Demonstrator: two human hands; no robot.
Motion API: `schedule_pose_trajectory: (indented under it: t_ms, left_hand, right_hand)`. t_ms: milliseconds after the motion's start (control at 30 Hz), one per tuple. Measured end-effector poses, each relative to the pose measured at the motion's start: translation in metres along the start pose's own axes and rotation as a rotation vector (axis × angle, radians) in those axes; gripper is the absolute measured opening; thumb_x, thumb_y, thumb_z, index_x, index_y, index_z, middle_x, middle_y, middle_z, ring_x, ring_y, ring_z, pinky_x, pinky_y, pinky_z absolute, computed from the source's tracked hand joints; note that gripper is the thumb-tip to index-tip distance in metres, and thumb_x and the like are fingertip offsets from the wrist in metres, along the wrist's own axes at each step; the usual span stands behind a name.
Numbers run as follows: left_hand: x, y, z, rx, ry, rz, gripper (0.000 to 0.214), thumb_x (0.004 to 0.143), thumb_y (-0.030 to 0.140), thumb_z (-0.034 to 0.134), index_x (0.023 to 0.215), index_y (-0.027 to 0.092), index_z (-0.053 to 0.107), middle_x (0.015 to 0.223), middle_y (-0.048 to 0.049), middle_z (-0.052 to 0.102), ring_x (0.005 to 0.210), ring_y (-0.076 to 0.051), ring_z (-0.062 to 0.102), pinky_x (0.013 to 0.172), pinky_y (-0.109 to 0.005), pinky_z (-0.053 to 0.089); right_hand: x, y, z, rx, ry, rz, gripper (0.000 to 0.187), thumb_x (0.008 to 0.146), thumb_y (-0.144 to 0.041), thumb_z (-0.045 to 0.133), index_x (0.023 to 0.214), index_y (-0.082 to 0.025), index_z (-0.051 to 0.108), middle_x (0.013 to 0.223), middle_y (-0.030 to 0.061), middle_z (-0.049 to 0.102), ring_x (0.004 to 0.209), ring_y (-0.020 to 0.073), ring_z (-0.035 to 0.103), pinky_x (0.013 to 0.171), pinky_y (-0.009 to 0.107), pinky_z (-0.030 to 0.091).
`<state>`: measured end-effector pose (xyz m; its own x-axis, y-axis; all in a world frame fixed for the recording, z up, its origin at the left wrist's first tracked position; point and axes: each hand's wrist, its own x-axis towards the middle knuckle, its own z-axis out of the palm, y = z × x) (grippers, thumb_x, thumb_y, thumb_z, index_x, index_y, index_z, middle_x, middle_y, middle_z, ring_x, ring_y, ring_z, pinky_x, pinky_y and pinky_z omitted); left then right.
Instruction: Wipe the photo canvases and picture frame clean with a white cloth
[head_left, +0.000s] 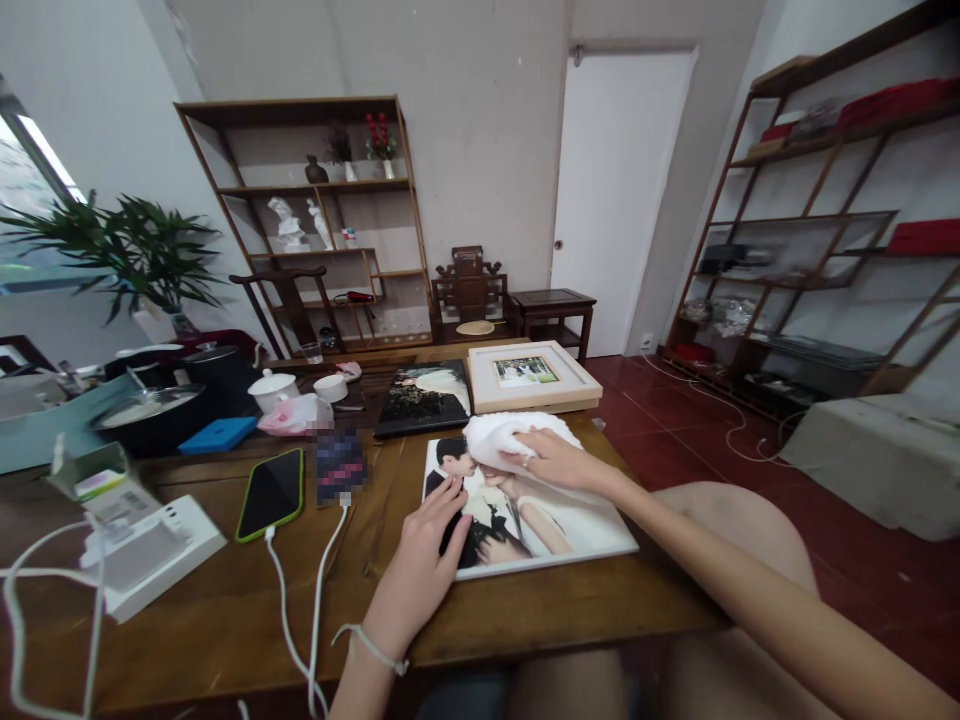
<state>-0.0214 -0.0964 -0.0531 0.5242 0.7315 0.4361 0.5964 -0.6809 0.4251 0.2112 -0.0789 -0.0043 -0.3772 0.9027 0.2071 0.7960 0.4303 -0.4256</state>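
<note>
A photo panel (592,535) with a picture of a couple lies flat on the wooden table in front of me. My left hand (431,545) rests on its left part, palm down with the fingers stretched out. A white cloth (491,437) is pressed on the panel's upper part under my right hand (559,460), whose fingers are bent over it. The cloth covers some of the picture. Just behind the panel lie a dark photo album or panel (409,405) and a light wooden picture frame (536,395) with a small photo inside.
On the table (300,610) to the left are a green-cased phone (271,492), a pixelated device (343,468) on a cable, a white power strip (161,560) and a blue box (217,436). Pots, a white lidded cup (272,390) and a pink bag (296,414) stand farther back.
</note>
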Motion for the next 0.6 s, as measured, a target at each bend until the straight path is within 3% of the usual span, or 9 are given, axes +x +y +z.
schedule_pose_trajectory:
  t_ms: [167, 233, 400, 600]
  left_hand:
    - [0.0, -0.001, 0.002, -0.004, 0.023, -0.016, 0.035, 0.09, 0.03, 0.042, 0.117, 0.017, 0.058, 0.131, -0.0099, 0.053, 0.127, -0.022, 0.043, 0.105, -0.044, 0.037]
    - [0.001, -0.002, 0.003, -0.006, 0.029, -0.014, 0.034, 0.09, 0.03, 0.042, 0.117, 0.017, 0.058, 0.131, -0.0101, 0.053, 0.126, -0.022, 0.044, 0.104, -0.044, 0.037]
    - [0.0, -0.005, 0.004, -0.025, 0.031, 0.001, 0.033, 0.09, 0.03, 0.042, 0.115, 0.019, 0.059, 0.13, -0.0095, 0.054, 0.126, -0.022, 0.044, 0.104, -0.044, 0.037]
    - [0.001, -0.004, 0.003, -0.022, 0.013, -0.001, 0.032, 0.09, 0.029, 0.043, 0.115, 0.019, 0.059, 0.132, -0.0098, 0.052, 0.127, -0.022, 0.043, 0.105, -0.045, 0.036]
  right_hand:
    - [-0.026, 0.026, -0.012, -0.035, 0.057, 0.195, 0.026, 0.09, -0.034, 0.036, 0.093, -0.02, 0.058, 0.101, 0.0081, 0.062, 0.102, 0.0275, 0.051, 0.089, 0.042, 0.038]
    - [-0.035, 0.028, -0.013, -0.041, 0.047, 0.212, 0.023, 0.088, -0.027, 0.037, 0.094, -0.019, 0.057, 0.107, 0.0093, 0.061, 0.11, 0.028, 0.048, 0.093, 0.043, 0.036]
    - [-0.064, 0.004, -0.009, -0.076, -0.016, 0.06, 0.024, 0.078, -0.012, 0.04, 0.094, -0.018, 0.058, 0.132, 0.012, 0.047, 0.131, 0.0261, 0.029, 0.107, 0.049, 0.019]
    - [-0.106, -0.04, -0.005, -0.058, -0.159, -0.114, 0.019, 0.069, -0.006, 0.046, 0.079, -0.018, 0.056, 0.134, 0.0133, 0.047, 0.136, 0.0225, 0.02, 0.111, 0.048, 0.013]
